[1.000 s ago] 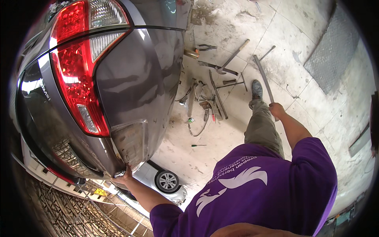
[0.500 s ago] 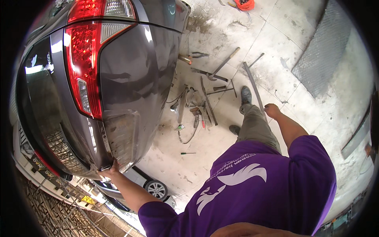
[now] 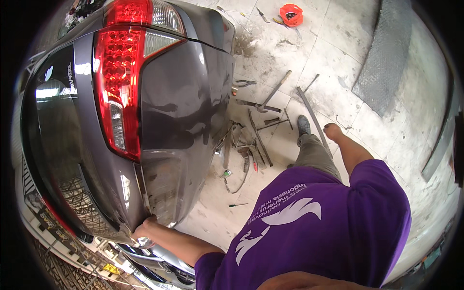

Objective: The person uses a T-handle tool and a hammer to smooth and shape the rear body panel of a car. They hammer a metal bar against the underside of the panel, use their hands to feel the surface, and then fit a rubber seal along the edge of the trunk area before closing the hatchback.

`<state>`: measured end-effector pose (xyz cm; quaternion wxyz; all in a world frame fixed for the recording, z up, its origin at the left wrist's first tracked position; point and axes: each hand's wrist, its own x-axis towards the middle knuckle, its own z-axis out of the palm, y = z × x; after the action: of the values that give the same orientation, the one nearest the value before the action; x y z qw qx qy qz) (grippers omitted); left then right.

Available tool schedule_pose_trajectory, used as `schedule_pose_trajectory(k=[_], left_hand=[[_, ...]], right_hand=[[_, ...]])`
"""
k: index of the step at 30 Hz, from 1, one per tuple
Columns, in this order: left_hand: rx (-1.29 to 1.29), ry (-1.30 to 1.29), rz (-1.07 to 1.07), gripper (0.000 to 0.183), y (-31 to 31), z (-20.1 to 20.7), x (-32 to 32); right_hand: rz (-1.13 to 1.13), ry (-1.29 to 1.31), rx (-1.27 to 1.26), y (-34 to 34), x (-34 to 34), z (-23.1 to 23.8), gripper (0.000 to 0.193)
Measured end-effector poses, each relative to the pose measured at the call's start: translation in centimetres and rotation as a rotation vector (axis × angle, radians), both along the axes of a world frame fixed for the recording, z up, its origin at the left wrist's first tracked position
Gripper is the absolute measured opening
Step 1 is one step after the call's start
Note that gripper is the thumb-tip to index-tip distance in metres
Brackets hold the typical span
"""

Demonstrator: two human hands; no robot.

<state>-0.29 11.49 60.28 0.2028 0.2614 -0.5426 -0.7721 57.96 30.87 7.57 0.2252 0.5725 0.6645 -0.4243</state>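
My left hand (image 3: 144, 230) is closed around the edge of a dark grey car's tailgate (image 3: 179, 121), at the end of a shiny trim strip (image 3: 140, 186) beside a recessed panel. Its fingertips are partly hidden. A red and clear tail light (image 3: 118, 87) sits farther up the car, and the dark rear window (image 3: 55, 140) is to the left. My right hand (image 3: 332, 131) hangs over the floor with its fingers curled, and nothing shows in it. Just left of it in the picture, a long metal bar (image 3: 311, 111) lies on the floor.
A hammer (image 3: 278, 87), pliers (image 3: 245, 83), loose wiring (image 3: 234, 135) and a green screwdriver (image 3: 238, 205) lie on the pale floor. Beyond them is an orange-red bowl (image 3: 291, 15) with small parts. A grey textured sheet (image 3: 382, 63) lies at the right. Another car (image 3: 162, 266) stands at the lower left.
The view has shifted, so the car sits farther right and more of the bowl shows. My left hand stays on the tailgate edge, and my right hand still hangs by the bar.
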Motion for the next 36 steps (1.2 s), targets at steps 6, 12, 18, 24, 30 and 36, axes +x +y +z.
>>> schedule_pose_trajectory(k=[6, 12, 18, 24, 30, 36], left_hand=[[0.043, 0.182, 0.172, 0.052, 1.4, -3.1, -1.1], [0.123, 0.179, 0.191, 0.052, -3.6, -3.5, -4.5], [0.152, 0.069, 0.449, 0.055, -1.1, -3.2, -3.3], [0.100, 0.082, 0.119, 0.070, -4.8, -2.8, -3.1], [0.024, -0.074, -0.607, 0.079, -9.4, -4.3, 2.4], [-0.495, -0.467, -1.156, 0.061, -37.8, -28.1, 8.9]], right_hand=[[-0.110, 0.153, 0.004, -2.9, -8.7, 0.4, 0.041], [0.054, 0.344, 0.022, -2.3, -11.9, 6.6, 0.038], [0.135, 0.180, 0.106, -2.9, -5.5, 3.9, 0.038], [0.064, 0.003, 0.044, -6.9, 1.2, 4.2, 0.038], [0.113, -0.057, 0.140, -11.4, 6.9, 4.0, 0.035], [0.275, -0.024, 0.157, -17.6, 4.6, 3.6, 0.034]])
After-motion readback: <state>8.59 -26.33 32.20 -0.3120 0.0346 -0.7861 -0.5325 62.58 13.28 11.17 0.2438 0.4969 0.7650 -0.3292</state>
